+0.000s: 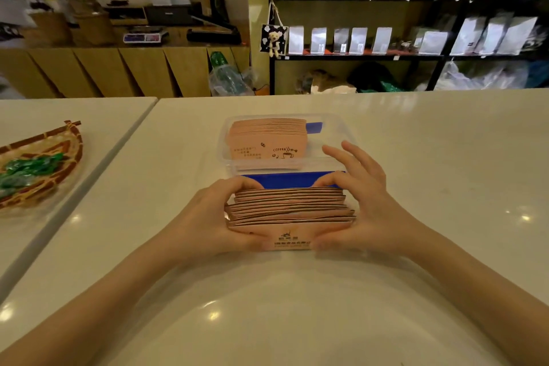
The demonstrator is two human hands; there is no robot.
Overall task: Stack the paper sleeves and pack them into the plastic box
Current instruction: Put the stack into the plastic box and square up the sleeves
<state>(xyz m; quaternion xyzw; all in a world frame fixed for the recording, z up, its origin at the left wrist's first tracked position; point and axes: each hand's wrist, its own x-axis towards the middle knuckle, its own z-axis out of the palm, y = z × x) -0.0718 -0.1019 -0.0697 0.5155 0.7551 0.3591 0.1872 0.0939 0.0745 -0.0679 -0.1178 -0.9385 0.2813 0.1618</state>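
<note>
left hand (208, 217) clamps the left end of a stack of pink paper sleeves (289, 209), thumb on the near face, fingers curled over the far side. right hand (365, 202) grips the right end the same way; its index and middle fingers lift free, pointing at the box. the stack stands on edge on the white table (416, 246), near its middle, edges uneven, printed logo on the nearest sleeve. a blue sleeve (285, 180) sits at the back of the held stack, just beside the box's near wall.

clear plastic box (341, 140) just beyond the hands, toward the table's far edge. inside, a second stack of pink sleeves (267, 140) leans against the left side, "coffee" print facing the camera; something blue behind it, cannot tell what.

woven basket (44, 163) with green wrapped items on the adjoining table, left edge of view. shelves of silver bags (356, 9) behind.
</note>
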